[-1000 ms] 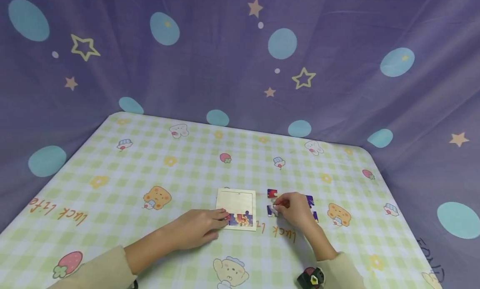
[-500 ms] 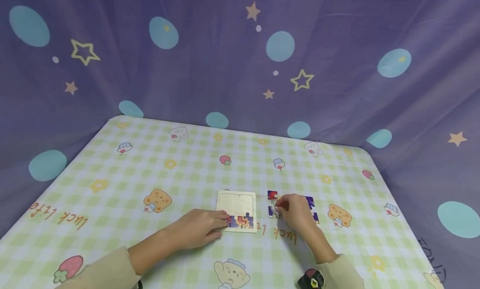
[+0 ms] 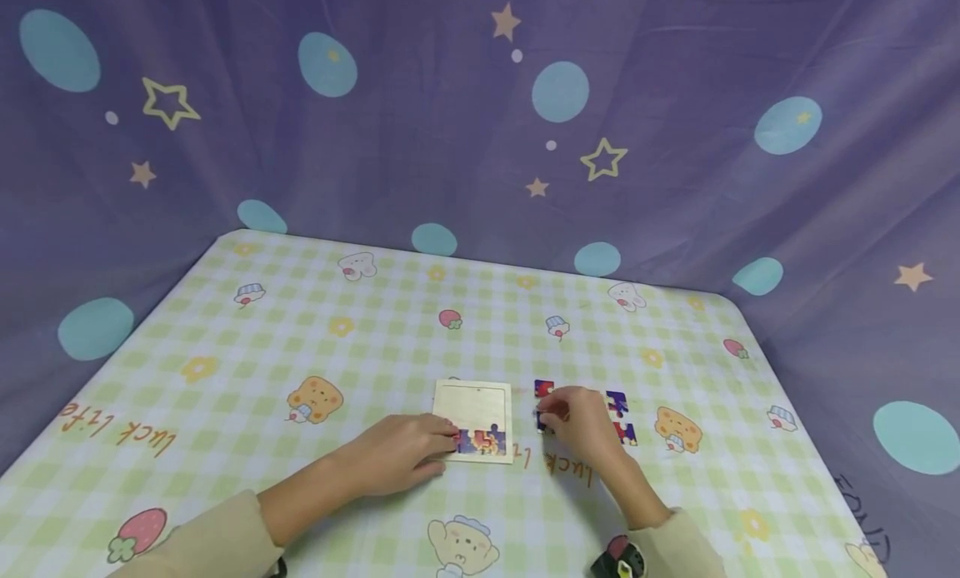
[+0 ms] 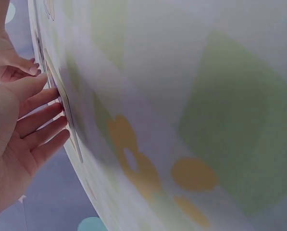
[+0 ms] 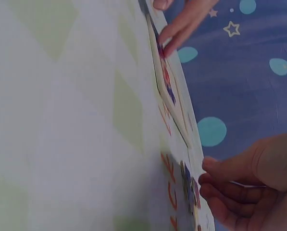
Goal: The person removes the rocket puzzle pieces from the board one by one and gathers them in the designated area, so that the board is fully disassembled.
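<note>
A square wooden puzzle tray (image 3: 472, 403) lies on the table, its near strip filled with blue, red and yellow jigsaw pieces (image 3: 487, 440). My left hand (image 3: 397, 455) rests with extended fingers on the tray's left edge, also visible in the left wrist view. Right of the tray, my right hand (image 3: 585, 424) bends its thumb and fingers low over loose jigsaw pieces; its fingertips overlap a dark blue piece (image 3: 541, 421). In the right wrist view, thumb and forefinger come close together beside the pieces (image 5: 188, 179). I cannot tell whether they pinch one.
A red jigsaw piece (image 3: 543, 388) lies just behind the right fingertips. Further blue and red pieces (image 3: 617, 404) lie right of that hand. A green-and-white checked cloth (image 3: 375, 336) covers the table, and a purple curtain (image 3: 450, 145) hangs behind.
My right hand has shifted slightly left over the loose pieces, showing more of those on its right. My left hand stays at the tray's edge.
</note>
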Available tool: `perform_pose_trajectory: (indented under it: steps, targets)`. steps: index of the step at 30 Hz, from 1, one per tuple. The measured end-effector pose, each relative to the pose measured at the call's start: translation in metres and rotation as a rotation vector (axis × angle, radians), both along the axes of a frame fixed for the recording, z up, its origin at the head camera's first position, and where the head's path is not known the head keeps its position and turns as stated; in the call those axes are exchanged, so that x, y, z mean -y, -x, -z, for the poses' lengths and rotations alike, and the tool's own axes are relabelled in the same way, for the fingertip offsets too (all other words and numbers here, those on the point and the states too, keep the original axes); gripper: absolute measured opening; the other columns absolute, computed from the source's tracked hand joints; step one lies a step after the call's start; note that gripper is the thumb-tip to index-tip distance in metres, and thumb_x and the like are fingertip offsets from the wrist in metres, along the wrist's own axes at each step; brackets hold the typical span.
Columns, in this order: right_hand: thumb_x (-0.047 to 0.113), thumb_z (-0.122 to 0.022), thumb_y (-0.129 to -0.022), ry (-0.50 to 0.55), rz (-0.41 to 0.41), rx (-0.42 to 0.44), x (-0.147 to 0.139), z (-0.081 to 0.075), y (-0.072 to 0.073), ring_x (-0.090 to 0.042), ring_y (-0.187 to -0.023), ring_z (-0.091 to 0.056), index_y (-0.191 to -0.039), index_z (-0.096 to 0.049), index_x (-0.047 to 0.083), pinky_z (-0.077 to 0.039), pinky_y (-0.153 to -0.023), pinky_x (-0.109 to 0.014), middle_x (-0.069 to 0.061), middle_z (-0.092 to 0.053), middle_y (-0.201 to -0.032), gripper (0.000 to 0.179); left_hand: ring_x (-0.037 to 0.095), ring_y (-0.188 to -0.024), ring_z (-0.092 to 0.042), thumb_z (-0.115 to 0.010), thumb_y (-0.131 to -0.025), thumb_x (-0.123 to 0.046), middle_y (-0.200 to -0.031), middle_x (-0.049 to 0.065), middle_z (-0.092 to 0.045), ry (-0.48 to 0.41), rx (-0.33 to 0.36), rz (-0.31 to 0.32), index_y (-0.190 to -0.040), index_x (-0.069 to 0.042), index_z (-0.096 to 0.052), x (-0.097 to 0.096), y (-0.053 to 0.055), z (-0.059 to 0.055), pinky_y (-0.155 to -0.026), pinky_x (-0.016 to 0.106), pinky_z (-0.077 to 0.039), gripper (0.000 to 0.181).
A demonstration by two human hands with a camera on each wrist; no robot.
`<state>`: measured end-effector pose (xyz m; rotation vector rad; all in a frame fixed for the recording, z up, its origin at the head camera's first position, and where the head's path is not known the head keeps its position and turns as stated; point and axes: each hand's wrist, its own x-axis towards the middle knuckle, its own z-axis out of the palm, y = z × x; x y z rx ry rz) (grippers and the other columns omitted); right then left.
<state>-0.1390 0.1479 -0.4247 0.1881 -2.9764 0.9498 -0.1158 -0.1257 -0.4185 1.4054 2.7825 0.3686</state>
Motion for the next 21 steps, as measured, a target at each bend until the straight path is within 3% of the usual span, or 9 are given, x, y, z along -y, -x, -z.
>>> perform_pose_trajectory:
  steps: [6,12,21]
  targets:
    - [0.007,-0.074,-0.081,0.019,-0.157,-0.024,0.014,0.0,-0.006,-0.004,-0.066,-0.053,-0.084,-0.074,0.01,-0.045,-0.058,-0.015,0.0,-0.07,-0.08,0.004,0.016,-0.107,-0.066,-0.065,-0.089,-0.02,-0.113,0.005,-0.071,-0.012,-0.027,0.007,-0.106,-0.009,-0.073,-0.004,0.0,-0.003,-0.095,0.031,-0.055,0.022]
    - [0.008,-0.074,-0.081,-0.001,-0.319,-0.076,0.025,0.006,-0.008,-0.003,-0.066,-0.051,-0.085,-0.074,0.006,-0.043,-0.058,-0.014,0.0,-0.068,-0.078,0.004,0.017,-0.109,-0.065,-0.065,-0.09,-0.023,-0.116,0.005,-0.069,0.026,0.002,0.008,-0.111,-0.008,-0.07,-0.006,0.0,-0.004,-0.096,0.032,-0.054,0.027]
    - [0.005,-0.074,-0.08,-0.029,-0.353,-0.091,0.034,0.005,-0.008,-0.003,-0.065,-0.048,-0.087,-0.075,0.008,-0.041,-0.056,-0.014,0.001,-0.064,-0.075,0.007,0.019,-0.12,-0.061,-0.063,-0.091,-0.025,-0.128,0.006,-0.066,0.061,0.021,0.019,-0.122,-0.009,-0.066,-0.005,-0.001,-0.005,-0.102,0.036,-0.051,0.035]
